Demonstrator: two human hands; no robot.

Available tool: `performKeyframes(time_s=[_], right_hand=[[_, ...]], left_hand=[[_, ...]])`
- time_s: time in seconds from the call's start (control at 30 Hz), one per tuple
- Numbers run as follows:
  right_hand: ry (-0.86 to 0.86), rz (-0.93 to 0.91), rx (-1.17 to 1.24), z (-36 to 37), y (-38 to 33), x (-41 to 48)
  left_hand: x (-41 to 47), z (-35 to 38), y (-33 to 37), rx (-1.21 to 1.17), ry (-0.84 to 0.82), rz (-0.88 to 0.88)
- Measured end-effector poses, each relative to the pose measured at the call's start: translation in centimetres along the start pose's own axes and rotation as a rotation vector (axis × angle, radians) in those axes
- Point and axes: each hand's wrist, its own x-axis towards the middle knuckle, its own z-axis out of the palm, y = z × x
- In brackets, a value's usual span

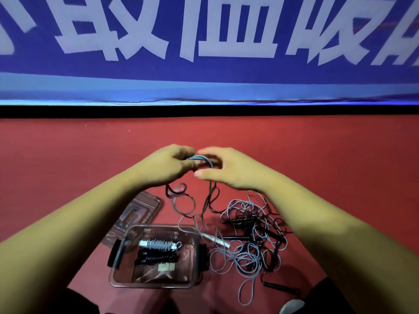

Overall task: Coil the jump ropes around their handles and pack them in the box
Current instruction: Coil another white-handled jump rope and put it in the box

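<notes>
Head view: we see both hands raised over the red floor [317, 155], well above the box. Left hand [167, 164] grips a bunch of grey-blue rope loops [200, 159], fingers curled round them. Right hand [229, 169] sits just beside, fingers arched over the same loops, but motion blur hides the fingertips, so we cannot tell if it pinches the rope or only touches it. The handles of this rope are hidden inside the left hand or not visible. Dark and grey strands hang from the bunch down to the floor.

Clear box [154, 287] is open, near the bottom centre, with black latches on its sides. Inside lie a grey coiled rope [158, 244] with white ends and, just in front of it, a black coiled rope [156, 258]. Something pale lies under them, too blurred to name. Clear lid [141, 210] lies flat behind the box, partly covered by the left forearm.

Tangle of ropes [249, 236], grey and black mixed, lies right of the box; we cannot count them. A white handle [215, 240] lies just beside the box wall. Blue banner [204, 71] behind is cut off at the top.
</notes>
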Motion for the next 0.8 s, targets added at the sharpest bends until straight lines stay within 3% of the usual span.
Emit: performKeyframes(time_s=[0.1, 0.27, 0.37, 0.47, 0.53, 0.63, 0.67, 0.7, 0.77, 0.8], right_hand=[[-0.024, -0.03, 0.054, 0.4, -0.4, 0.4], [0.377, 0.051, 0.454, -4.0, 0.9, 1.2], [0.487, 0.085, 0.157, -3.9, 2.5, 1.4], [0.564, 0.164, -0.018, -3.5, 3.3, 1.5], [0.606, 0.208, -0.145, -3.1, 3.4, 1.3], [0.681, 0.048, -0.232, -1.3, 1.6, 0.9], [0.629, -0.009, -0.114, -0.3, 0.8, 0.8], [0.472, -0.009, 0.067, 0.8, -0.1, 0.5], [0.041, 0.058, 0.383, 3.2, -1.1, 0.3], [-0.11, 0.051, 0.388, 4.1, -1.1, 0.4]], left_hand=[[0.4, 0.0, -0.3, -0.045, 0.011, -0.037], [0.1, -1.6, -3.1, 0.008, -0.052, -0.168], [-0.2, -1.4, -3.8, -0.026, -0.047, -0.18], [-0.3, 0.0, -2.7, -0.287, -0.012, -0.198], [-0.2, 0.9, -1.5, -0.626, 0.044, -0.233], [0.3, 1.2, 0.1, -1.051, 0.105, -0.238], [0.4, 1.1, 0.5, -1.117, 0.137, -0.235], [0.6, 1.0, 0.8, -1.153, 0.174, -0.23], [0.7, 0.5, 0.7, -1.149, 0.251, -0.222], [0.8, 0.2, 0.5, -1.119, 0.276, -0.224]])
